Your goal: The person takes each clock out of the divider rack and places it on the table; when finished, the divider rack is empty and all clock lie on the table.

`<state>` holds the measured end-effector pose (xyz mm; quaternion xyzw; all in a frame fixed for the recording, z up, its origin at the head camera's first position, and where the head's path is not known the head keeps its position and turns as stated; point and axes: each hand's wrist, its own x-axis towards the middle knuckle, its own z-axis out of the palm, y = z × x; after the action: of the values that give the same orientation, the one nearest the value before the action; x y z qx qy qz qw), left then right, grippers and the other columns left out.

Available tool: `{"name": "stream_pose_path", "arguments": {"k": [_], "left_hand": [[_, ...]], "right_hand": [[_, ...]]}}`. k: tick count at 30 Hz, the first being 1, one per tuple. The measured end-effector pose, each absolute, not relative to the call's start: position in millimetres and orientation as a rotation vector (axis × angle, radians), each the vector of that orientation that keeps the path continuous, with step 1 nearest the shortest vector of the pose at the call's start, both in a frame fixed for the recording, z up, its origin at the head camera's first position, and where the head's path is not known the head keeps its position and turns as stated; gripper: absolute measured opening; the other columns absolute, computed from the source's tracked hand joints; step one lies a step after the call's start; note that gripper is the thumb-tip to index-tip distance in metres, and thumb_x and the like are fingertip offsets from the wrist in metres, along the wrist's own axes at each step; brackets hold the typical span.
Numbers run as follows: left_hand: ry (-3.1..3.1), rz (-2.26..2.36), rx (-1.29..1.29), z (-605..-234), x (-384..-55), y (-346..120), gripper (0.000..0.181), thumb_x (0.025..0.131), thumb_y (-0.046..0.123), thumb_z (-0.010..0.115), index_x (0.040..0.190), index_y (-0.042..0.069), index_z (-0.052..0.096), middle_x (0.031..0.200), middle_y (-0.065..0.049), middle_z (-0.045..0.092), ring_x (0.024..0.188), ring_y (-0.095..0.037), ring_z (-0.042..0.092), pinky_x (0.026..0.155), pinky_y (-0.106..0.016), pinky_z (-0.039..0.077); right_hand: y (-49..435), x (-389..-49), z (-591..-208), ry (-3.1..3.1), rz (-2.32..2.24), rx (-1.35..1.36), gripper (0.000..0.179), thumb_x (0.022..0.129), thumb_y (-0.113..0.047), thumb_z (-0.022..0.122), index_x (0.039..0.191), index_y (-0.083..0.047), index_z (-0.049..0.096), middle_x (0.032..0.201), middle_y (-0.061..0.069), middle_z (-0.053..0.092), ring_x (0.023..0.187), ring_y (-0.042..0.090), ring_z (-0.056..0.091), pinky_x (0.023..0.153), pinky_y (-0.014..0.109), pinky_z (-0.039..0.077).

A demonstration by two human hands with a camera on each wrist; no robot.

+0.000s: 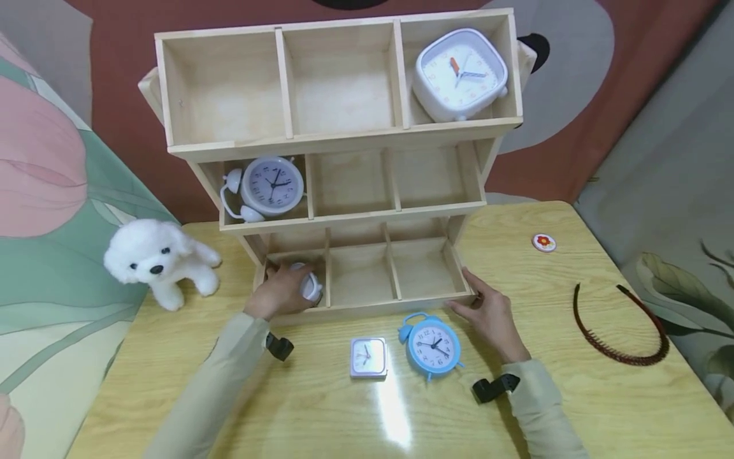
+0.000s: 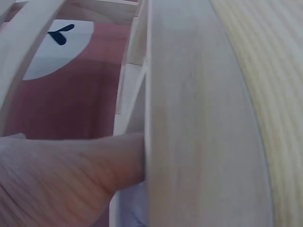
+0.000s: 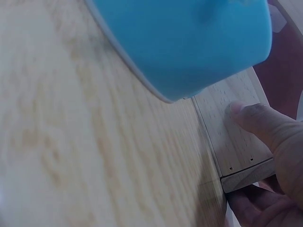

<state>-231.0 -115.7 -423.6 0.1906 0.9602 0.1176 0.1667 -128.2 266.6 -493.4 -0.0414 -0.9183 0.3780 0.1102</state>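
In the head view my left hand (image 1: pixel 281 290) reaches into the bottom-left compartment of a three-tier wooden shelf (image 1: pixel 355 313) and grips a small white clock (image 1: pixel 311 288), mostly hidden under the fingers. The left wrist view shows that hand (image 2: pixel 71 175) dipping behind the shelf's front board (image 2: pixel 189 118). At the bottom tier's right front corner, my right hand (image 1: pixel 487 315) holds the shelf, thumb on the front board and fingers at the side. Close to its left lies a blue twin-bell alarm clock (image 1: pixel 434 346), with a small square lilac clock (image 1: pixel 369 357) farther left.
A white rounded-square clock (image 1: pixel 461 73) sits in the top-right compartment, and a white twin-bell alarm clock (image 1: pixel 272 185) in the middle-left one. On the wooden table (image 1: pixel 321 414) are a white plush dog (image 1: pixel 157 258) at left, a flower badge (image 1: pixel 543 242) and a brown headband (image 1: pixel 625 357) at right.
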Motion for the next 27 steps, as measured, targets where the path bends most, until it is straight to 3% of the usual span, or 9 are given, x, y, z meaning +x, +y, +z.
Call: {"name": "stream_pose_path", "arguments": {"k": [8, 13, 21, 27], "left_hand": [[2.764, 0.315, 0.481, -432, -234, -109, 0.074, 0.08, 0.028, 0.074, 0.145, 0.022, 0.041, 0.146, -0.036, 0.028, 0.127, -0.068, 0.025, 0.095, -0.074, 0.037], [2.77, 0.338, 0.513, -432, -234, -110, 0.072, 0.078, 0.026, 0.075, 0.143, 0.022, 0.044, 0.145, -0.034, 0.031, 0.126, -0.068, 0.026, 0.093, -0.072, 0.04], [2.798, 0.313, 0.591, -422, -237, -110, 0.071, 0.072, 0.025, 0.078, 0.138, 0.022, 0.05, 0.14, -0.031, 0.04, 0.124, -0.061, 0.036, 0.098, -0.073, 0.034], [2.809, 0.232, 0.622, -410, -237, -105, 0.077, 0.067, 0.026, 0.083, 0.137, 0.024, 0.051, 0.138, -0.025, 0.043, 0.121, -0.06, 0.038, 0.096, -0.072, 0.038]], "right_hand": [[266, -128, -491, -2.71, 1.091, -0.129, 0.077, 0.077, -0.021, 0.082, 0.143, -0.005, 0.045, 0.119, 0.031, 0.062, 0.085, 0.032, 0.069, 0.063, 0.023, 0.054], [265, -129, -492, -2.708, 1.061, -0.112, 0.076, 0.077, -0.019, 0.082, 0.142, -0.004, 0.046, 0.119, 0.032, 0.062, 0.083, 0.031, 0.069, 0.061, 0.022, 0.053], [266, -130, -494, -2.719, 1.078, -0.107, 0.076, 0.078, -0.018, 0.081, 0.143, -0.004, 0.044, 0.125, 0.033, 0.058, 0.091, 0.036, 0.069, 0.07, 0.04, 0.059], [266, -129, -493, -2.71, 1.088, -0.108, 0.076, 0.078, -0.019, 0.081, 0.144, -0.004, 0.043, 0.125, 0.033, 0.058, 0.093, 0.038, 0.069, 0.073, 0.043, 0.059]]}}
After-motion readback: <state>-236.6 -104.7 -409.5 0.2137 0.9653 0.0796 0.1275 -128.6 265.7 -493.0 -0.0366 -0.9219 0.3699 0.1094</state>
